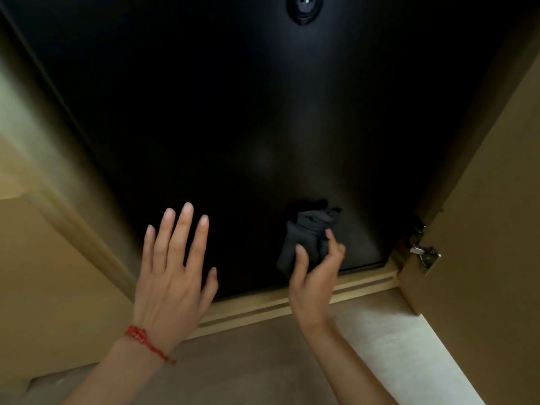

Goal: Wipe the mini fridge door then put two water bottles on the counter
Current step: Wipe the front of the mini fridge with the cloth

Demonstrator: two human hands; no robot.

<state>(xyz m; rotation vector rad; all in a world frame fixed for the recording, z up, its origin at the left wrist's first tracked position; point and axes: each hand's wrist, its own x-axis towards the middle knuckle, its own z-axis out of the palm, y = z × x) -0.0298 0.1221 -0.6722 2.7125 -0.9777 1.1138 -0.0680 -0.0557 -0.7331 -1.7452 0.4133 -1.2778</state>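
Observation:
The black mini fridge door (248, 118) fills most of the head view, set inside a tan wooden cabinet. My right hand (314, 276) grips a crumpled dark grey cloth (306, 232) and holds it against the lower right part of the door. My left hand (175, 264) is spread flat with fingers apart at the door's lower left, holding nothing. A red string bracelet sits on my left wrist. No water bottles are in view.
An oval lock (304, 8) sits at the door's top centre. The open cabinet door (482, 258) stands at the right with a metal hinge (425, 257). A wooden sill (263, 305) runs below the fridge, with beige floor (263, 361) beneath.

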